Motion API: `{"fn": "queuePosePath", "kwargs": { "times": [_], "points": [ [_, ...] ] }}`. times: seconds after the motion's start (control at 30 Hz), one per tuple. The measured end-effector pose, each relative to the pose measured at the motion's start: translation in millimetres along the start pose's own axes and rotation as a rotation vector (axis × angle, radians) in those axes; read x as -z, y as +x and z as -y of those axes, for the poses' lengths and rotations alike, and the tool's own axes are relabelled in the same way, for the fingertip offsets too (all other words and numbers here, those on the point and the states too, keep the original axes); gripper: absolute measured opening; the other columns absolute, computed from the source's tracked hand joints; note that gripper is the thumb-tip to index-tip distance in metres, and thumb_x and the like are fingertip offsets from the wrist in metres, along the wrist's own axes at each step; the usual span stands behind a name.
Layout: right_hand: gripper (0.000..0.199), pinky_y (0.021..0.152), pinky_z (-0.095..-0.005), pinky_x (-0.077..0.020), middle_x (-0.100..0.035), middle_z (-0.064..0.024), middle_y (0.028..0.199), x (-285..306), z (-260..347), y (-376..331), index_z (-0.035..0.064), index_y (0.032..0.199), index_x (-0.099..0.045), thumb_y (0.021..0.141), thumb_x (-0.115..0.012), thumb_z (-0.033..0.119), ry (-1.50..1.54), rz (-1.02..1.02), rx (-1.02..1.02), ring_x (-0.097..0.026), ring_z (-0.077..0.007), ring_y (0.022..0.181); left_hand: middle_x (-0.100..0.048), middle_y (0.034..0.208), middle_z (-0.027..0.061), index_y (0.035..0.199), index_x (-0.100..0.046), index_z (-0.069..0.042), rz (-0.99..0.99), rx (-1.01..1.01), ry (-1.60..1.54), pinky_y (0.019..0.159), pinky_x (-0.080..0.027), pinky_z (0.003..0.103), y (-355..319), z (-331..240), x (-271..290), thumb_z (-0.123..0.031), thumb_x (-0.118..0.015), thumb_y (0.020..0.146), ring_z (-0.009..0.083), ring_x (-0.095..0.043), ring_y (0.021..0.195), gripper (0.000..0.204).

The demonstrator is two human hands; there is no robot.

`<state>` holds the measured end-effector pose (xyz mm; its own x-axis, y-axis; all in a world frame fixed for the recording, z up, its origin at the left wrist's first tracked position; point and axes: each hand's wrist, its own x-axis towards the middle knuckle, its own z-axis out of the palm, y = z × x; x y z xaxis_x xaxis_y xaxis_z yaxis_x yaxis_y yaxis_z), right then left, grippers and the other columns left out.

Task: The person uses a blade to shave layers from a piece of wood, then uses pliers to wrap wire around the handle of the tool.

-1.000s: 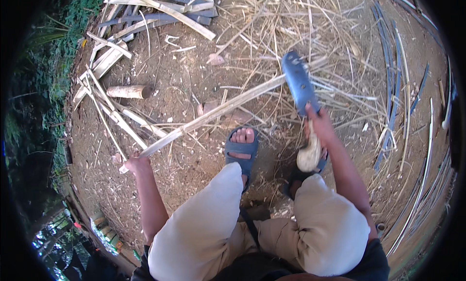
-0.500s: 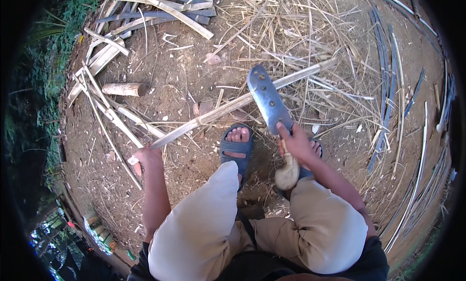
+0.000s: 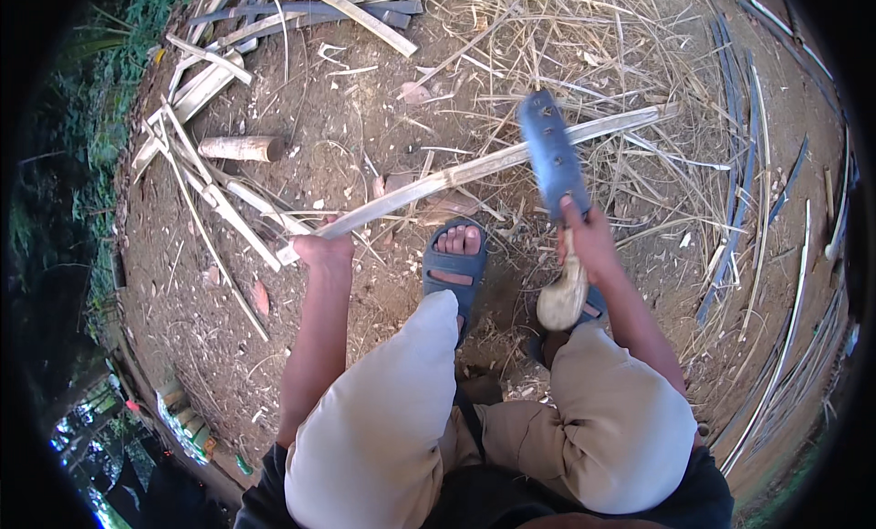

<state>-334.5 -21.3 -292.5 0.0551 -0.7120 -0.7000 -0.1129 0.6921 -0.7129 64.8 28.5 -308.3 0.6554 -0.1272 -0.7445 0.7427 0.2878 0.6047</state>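
Observation:
My left hand point(image 3: 324, 246) is closed round the near end of a long pale split bamboo strip point(image 3: 401, 198), which slants up to the far right across the ground. A short stub of the strip shows past my fist. My right hand point(image 3: 587, 241) grips a broad-bladed machete point(image 3: 551, 155) by its curved, pale wooden handle point(image 3: 564, 296), thumb up near the blade. Several dark spots or holes run along the blade, which points away from me and crosses over the strip's far half. Whether blade and strip touch, I cannot tell.
A short round log point(image 3: 242, 148) lies at the left by pale split strips point(image 3: 214, 200). Thin shavings point(image 3: 620, 54) heap at the far right. Long dark strips point(image 3: 735, 200) lie along the right. My sandalled foot point(image 3: 453, 260) rests below the bamboo strip.
Both hands have moved right and a little away from me, carrying the bamboo strip and the machete. The machete's blade now stands more upright in the view and crosses the strip farther along.

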Motion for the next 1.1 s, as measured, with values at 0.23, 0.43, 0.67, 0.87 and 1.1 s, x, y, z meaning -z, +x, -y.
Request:
{"fn": "queuePosePath", "kwargs": {
  "times": [0.23,0.43,0.67,0.87,1.1],
  "points": [
    [0.041,0.041,-0.0303,-0.0466,-0.057,-0.0048,0.062,-28,-15,-20,-0.0006,0.109,-0.054,0.099,-0.06,0.038,-0.261,0.178,0.19,-0.056,-0.0134,0.044,-0.036,0.11,0.0141,0.15,-0.01,-0.005,-0.01,0.079,0.01,0.087,-0.046,0.042,-39,14,-15,-0.055,-0.017,0.105,0.0226,-0.041,0.082,0.067],
    [0.042,0.04,-0.0299,-0.0461,-0.056,-0.0047,0.061,-4,-3,-5,0.0019,0.103,-0.05,0.097,-0.062,0.042,0.113,-0.008,-0.046,-0.055,-0.0135,0.044,-0.036,0.11,0.0152,0.15,-0.009,-0.002,0.05,0.06,0.015,0.09,-0.046,0.044,-32,9,-15,-0.059,-0.016,0.104,0.0241,-0.042,0.084,0.074],
    [0.045,0.045,-0.0315,-0.0486,-0.06,-0.0048,0.061,-50,-14,-17,-0.0001,0.124,-0.054,0.098,-0.061,0.036,-0.536,0.262,0.175,-0.058,-0.0128,0.049,-0.037,0.126,0.016,0.152,-0.015,-0.008,0.152,0.148,0.038,0.105,-0.041,0.045,-36,44,-9,-0.055,-0.022,0.105,0.0274,-0.044,0.101,0.068],
    [0.032,0.042,-0.0313,-0.0467,-0.056,-0.0041,0.062,18,-8,7,0.003,0.102,-0.053,0.099,-0.061,0.034,-0.021,-0.127,0.07,-0.056,-0.0141,0.047,-0.029,0.15,0.02,0.145,-0.026,-0.003,0.214,0.272,0.286,0.117,-0.03,0.054,-36,30,16,-0.049,-0.034,0.105,0.0378,-0.034,0.139,0.062],
    [0.033,0.041,-0.031,-0.0456,-0.056,-0.0045,0.064,41,-29,17,0.0059,0.105,-0.052,0.097,-0.064,0.036,0.132,-0.239,-0.004,-0.054,-0.0139,0.046,-0.045,0.137,0.0185,0.137,-0.041,-0.002,0.192,0.478,0.653,0.106,-0.041,0.049,3,10,48,-0.045,-0.042,0.104,0.0348,-0.049,0.124,0.054]
  ]
}}
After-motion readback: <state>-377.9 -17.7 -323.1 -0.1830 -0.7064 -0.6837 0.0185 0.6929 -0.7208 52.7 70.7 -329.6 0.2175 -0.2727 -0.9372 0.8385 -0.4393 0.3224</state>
